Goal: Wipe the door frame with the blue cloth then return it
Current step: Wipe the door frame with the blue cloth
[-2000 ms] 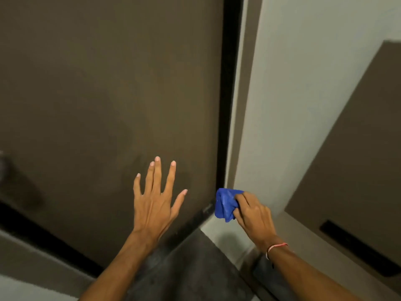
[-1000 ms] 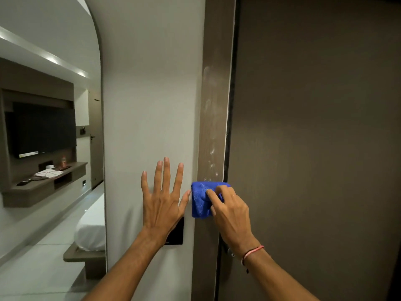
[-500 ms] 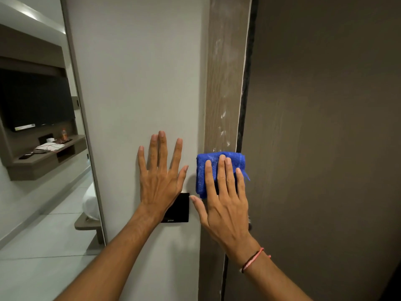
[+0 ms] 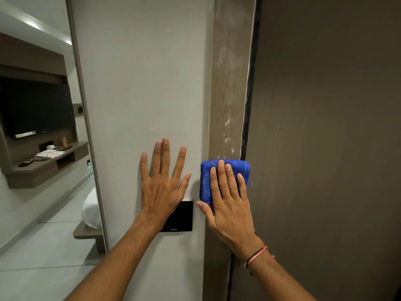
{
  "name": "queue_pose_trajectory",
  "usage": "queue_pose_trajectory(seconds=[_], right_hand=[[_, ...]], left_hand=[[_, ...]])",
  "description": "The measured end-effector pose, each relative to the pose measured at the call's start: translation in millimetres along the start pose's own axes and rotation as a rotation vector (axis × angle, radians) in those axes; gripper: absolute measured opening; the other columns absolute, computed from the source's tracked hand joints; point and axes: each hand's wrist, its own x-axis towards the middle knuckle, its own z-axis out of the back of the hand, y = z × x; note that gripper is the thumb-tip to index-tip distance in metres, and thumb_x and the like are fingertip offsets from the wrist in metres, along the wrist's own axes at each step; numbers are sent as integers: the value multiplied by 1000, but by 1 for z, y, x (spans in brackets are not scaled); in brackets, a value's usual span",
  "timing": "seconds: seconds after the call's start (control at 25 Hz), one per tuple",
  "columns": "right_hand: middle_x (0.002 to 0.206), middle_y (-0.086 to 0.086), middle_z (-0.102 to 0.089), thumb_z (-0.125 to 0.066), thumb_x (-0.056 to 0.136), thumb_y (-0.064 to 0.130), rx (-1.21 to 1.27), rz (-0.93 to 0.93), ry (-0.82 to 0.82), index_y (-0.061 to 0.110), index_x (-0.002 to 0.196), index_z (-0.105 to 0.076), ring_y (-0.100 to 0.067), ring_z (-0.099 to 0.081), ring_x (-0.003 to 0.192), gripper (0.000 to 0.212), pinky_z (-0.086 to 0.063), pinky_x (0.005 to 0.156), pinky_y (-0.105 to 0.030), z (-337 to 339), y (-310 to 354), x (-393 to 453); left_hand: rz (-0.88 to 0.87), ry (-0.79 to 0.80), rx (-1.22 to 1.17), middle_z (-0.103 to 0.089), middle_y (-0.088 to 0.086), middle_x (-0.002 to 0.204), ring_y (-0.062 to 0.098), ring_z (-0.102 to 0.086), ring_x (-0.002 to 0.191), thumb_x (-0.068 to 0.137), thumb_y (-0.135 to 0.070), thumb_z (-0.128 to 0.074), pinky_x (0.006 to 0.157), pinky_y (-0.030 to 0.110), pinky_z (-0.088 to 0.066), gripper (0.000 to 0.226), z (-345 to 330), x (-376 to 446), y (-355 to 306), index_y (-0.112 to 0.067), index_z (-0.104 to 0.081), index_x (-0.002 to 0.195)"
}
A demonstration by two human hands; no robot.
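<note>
We see one brown door [image 4: 325, 148] and one wood-grain door frame [image 4: 230, 94] streaked with white marks, beside the pale wall [image 4: 141, 72]. Our left hand [image 4: 161, 187] lies flat on that wall, fingers spread and holding nothing. Our right hand [image 4: 227, 203] presses one folded blue cloth [image 4: 205, 181] flat against the frame, fingers laid together over it. One black wall panel [image 4: 181, 218] carries small writing too tiny to read.
</note>
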Motion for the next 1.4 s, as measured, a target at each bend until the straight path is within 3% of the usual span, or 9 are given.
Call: queue_pose_trajectory(seconds=[0.24,0.48,0.76,1.0,1.12,1.28,1.4], right_hand=[[171,-3,11,-23,102,62,40,-11,-57,16,161,1,-20,5,159,78,10,129,-41,1,0,17],[172,-6,0,-29,103,55,102,-85,-229,13,162,-7,-20,2,159,75,2,130,-44,55,-5,133],[172,-5,3,-29,103,52,96,-67,-337,15,162,-3,-18,6,159,74,1,131,-45,116,-24,256],[171,-6,11,-31,105,50,100,-74,-291,16,161,4,-20,13,158,75,6,130,-45,174,-41,349],[171,-6,11,-30,106,49,138,-63,-298,18,161,4,-20,14,158,72,6,130,-47,174,-45,343],[172,-3,7,-30,103,47,112,-55,-346,21,162,0,-18,13,158,71,6,130,-46,129,-42,274],[172,-4,4,-33,103,48,84,-34,-362,20,162,-3,-20,10,158,72,6,130,-46,132,-50,291]], left_hand=[[-16,-54,40,-6,21,169,38,-12,157,102,-63,-24,122,69,-21,73,-1,25,4,-25,-10,164],[-21,-139,54,-13,21,170,37,-15,158,103,-62,-23,122,69,-20,71,21,91,15,-24,-16,163],[-23,-210,71,-12,19,171,34,-12,159,103,-59,-23,122,69,-21,70,60,196,36,-25,-17,163],[0,-215,5,-9,18,172,33,-9,159,100,-64,-19,123,70,-16,73,86,260,34,-28,-16,163],[4,-224,-15,-8,17,172,33,-8,159,99,-64,-17,123,71,-14,74,87,265,31,-27,-16,163],[-9,-258,-6,-10,17,172,34,-8,159,99,-64,-20,122,72,-16,75,78,260,32,-25,-17,163],[-25,-248,27,-7,16,172,34,-6,159,97,-67,-21,122,73,-13,78,80,267,35,-27,-14,163]])
